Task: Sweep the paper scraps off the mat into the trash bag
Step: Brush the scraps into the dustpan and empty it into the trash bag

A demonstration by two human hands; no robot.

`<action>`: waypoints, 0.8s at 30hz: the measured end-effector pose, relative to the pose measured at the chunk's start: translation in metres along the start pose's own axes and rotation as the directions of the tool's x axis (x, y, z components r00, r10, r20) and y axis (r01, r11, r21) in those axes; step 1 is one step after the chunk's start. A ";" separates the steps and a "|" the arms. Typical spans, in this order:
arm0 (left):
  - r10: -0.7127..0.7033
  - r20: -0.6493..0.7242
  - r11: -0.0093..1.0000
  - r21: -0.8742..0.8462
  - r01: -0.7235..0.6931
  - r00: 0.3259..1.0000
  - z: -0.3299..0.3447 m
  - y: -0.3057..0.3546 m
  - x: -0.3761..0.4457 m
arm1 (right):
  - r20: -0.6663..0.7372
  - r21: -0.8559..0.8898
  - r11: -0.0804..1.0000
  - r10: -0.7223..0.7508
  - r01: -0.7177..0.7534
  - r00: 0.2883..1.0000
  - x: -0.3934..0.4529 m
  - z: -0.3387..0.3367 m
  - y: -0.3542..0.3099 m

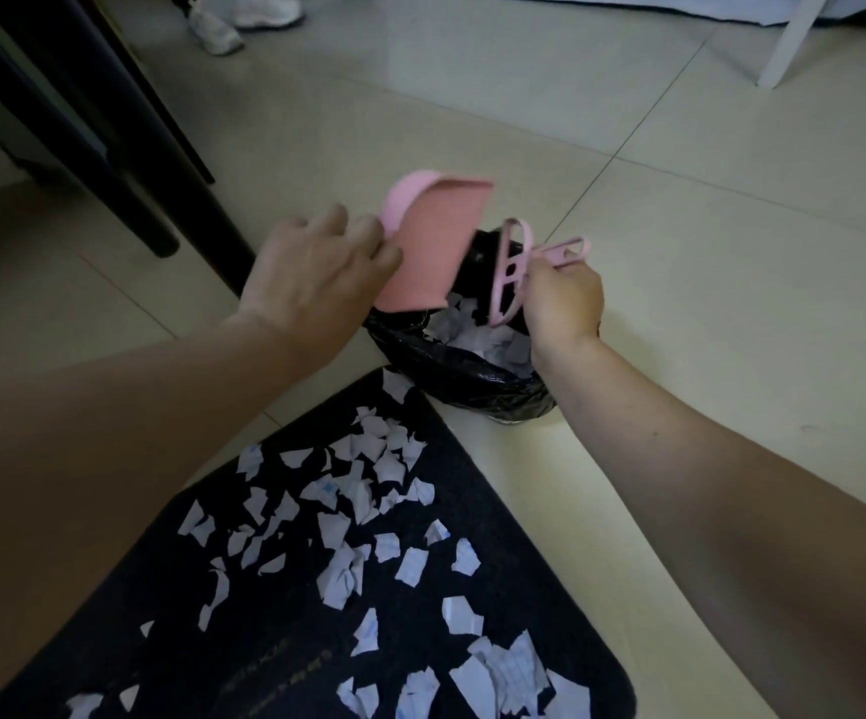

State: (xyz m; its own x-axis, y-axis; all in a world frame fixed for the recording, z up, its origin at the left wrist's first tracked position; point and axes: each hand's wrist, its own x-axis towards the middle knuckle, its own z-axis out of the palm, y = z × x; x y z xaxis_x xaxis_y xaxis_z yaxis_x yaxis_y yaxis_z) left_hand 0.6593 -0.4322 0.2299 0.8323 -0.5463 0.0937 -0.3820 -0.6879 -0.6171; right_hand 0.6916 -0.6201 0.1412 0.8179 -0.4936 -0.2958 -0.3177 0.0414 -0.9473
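paper scraps (368, 516) lie thick across the dark mat (565, 604), which sits just below the black trash bag (472, 378), one corner of it touching the bag's near side; more scraps already show white inside the bag's mouth. the left hand (311, 275) grips a pink dustpan (433, 246) by its rim and holds it tipped over the bag's left edge, its flat mouth pointing down into the opening and its long axis slanting from up and away down toward the bag. the right hand (565, 298) is curled round the handle of a pink brush (513, 272) at the bag's right edge; the brush head stands nearly upright in the mouth, the handle running off to the right. to empty it cleanly, i'd say keep the pan's lip well inside the bag's rim, tilt it steeper, and draw the brush down the pan so nothing drops on the floor beside the bag. most of the mat looks uncleared.
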 end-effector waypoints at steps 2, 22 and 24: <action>0.058 -0.011 0.998 -0.007 -0.058 0.998 0.003 0.004 -0.003 | 0.061 0.118 0.991 0.048 -0.055 0.997 -0.004 0.006 -0.002; -0.363 0.276 0.780 -0.432 0.452 0.890 0.039 0.002 -0.030 | -0.061 -0.186 0.955 -0.244 0.229 0.968 -0.018 0.006 -0.009; -0.361 0.281 0.779 -0.433 0.453 0.889 0.043 -0.002 -0.041 | -0.047 -0.190 0.946 -0.278 0.264 0.960 -0.027 0.010 -0.011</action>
State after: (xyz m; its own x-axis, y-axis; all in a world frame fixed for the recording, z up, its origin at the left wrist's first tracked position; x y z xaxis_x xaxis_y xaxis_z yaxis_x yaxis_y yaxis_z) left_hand 0.6430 -0.3875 0.1939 0.9909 -0.1031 0.0861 -0.0944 -0.9905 -0.1003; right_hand 0.6776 -0.5985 0.1580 0.8502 -0.5262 -0.0152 -0.1756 -0.2564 -0.9505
